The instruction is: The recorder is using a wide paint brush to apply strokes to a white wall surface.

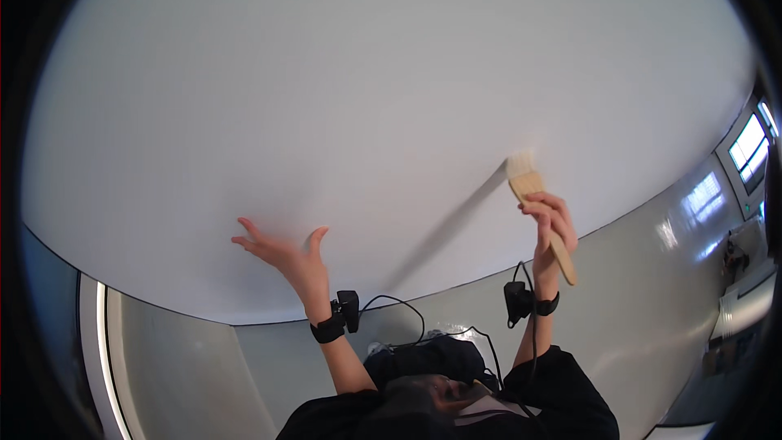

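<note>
My right hand [554, 218] is closed round the wooden handle of a flat paintbrush [529, 179]. Its pale bristles point up and meet a broad white wall [391, 98], or come very close to it. A long shadow of the brush falls down and left across that white surface. Off to the left, my left hand [289, 257] is raised with fingers spread and thumb apart, holding nothing. It is near the lower part of the white surface; whether the fingertips touch it I cannot tell.
Both wrists carry black straps with small black devices [348, 310] and loose cables [493, 350]. Below lies a shiny grey-green floor [619, 301]. A white-edged frame [104, 358] stands at the far left. A bright window [749, 147] and cluttered items [737, 253] are at the right.
</note>
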A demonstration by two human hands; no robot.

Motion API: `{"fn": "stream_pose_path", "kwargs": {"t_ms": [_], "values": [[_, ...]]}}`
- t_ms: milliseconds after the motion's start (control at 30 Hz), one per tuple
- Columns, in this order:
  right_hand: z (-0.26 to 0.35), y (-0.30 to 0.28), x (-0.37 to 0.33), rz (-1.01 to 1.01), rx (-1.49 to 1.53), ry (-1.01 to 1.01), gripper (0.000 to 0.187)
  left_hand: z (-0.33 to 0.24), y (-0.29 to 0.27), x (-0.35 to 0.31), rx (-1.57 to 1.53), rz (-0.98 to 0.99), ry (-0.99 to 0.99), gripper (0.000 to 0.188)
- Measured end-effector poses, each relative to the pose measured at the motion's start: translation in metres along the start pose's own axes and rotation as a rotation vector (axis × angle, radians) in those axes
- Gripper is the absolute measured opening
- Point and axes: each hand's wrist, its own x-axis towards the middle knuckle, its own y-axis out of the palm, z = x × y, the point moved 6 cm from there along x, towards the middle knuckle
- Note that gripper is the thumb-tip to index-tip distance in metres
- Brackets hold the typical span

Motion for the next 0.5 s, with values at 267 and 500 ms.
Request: {"fn": "stream_pose_path", "kwargs": {"t_ms": [267,500], "values": [[-0.075,0.013,-0.056,0.221,-0.057,0.167,0.022,-0.063,-0.005,-0.025,0.035,-0.153,-0.058,0.100],[-0.141,0.026,-0.104,0.498,-0.021,0.376,0.018,-0.119,0.055,-0.060,0.032,0.160,-0.121,0.113]]}}
